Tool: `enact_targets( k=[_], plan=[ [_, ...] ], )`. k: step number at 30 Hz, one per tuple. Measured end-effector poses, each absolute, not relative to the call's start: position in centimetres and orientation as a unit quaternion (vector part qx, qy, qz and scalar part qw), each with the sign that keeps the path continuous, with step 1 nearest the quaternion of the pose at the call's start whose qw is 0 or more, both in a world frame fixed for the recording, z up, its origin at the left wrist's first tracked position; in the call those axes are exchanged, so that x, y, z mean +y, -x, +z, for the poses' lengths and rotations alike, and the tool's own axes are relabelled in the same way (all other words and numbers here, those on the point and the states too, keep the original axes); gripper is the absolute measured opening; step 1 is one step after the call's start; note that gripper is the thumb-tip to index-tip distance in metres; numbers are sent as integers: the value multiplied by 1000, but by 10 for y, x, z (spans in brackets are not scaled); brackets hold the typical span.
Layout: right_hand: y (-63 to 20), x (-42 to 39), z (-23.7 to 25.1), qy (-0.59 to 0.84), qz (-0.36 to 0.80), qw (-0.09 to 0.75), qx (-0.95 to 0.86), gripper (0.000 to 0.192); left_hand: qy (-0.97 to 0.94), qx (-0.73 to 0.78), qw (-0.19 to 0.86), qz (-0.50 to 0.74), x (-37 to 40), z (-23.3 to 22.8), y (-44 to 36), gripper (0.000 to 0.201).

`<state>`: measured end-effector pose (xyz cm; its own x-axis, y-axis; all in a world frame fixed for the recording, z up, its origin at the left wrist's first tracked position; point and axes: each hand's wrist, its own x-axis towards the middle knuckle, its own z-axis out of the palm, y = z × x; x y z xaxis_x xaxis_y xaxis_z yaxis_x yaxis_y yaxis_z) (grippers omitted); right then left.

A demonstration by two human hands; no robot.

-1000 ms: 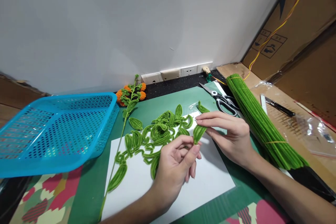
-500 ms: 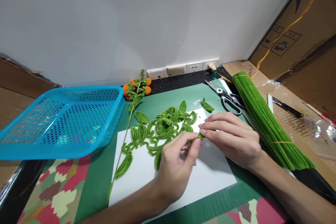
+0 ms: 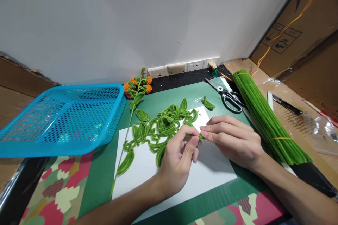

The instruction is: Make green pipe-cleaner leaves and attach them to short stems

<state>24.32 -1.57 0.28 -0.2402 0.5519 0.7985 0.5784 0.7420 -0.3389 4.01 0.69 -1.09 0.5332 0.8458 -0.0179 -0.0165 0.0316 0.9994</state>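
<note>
Green chenille leaf (image 3: pixel 200 136), pinched at frame centre between left hand (image 3: pixel 177 158) and right hand (image 3: pixel 233 141), just above white paper sheet (image 3: pixel 211 175). Mostly hidden by the fingertips; only a small green sliver visible between the two thumbs, shape hard to make out. Left hand closed on its left end, thumb and forefinger pressed together, other fingers curled under. Right hand closed on its right end, fingers stretched flat toward the left. Both forearms cut off by the lower frame edge.

Just behind the hands, pile of green leaves (image 3: pixel 166 126), tangled, count impossible to tell, lying partly on the paper and partly on green cutting mat (image 3: pixel 163 100). One loose leaf (image 3: pixel 208 104) apart at upper right of the pile. Long leafy stem (image 3: pixel 126 144) running from lower left up to orange blossoms (image 3: pixel 137 88) near the wall sockets (image 3: pixel 182 68).

Blue plastic basket (image 3: pixel 60 119) at left, tilted, near corner cut off by the frame edge. Scissors (image 3: pixel 227 96) right of centre, partly tucked under bundle of green chenille stems (image 3: pixel 264 119). Clear plastic bag (image 3: pixel 322 130) at far right, contents unclear.
</note>
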Motion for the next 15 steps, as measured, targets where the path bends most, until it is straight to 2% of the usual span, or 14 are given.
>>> enact_targets(
  k=[6, 9, 15],
  plan=[
    [-239, -31, 7, 375, -30, 426, -823, 23, -519, 349, 694, 357, 16, -6, -44, 23],
    [-242, -29, 0, 369, -89, 488, -786, 26, -522, 316, 723, 324, 14, -4, -43, 25],
    [-249, -21, -5, 390, -119, 468, -784, 23, -506, 317, 725, 343, 16, -4, -43, 26]
  ],
)
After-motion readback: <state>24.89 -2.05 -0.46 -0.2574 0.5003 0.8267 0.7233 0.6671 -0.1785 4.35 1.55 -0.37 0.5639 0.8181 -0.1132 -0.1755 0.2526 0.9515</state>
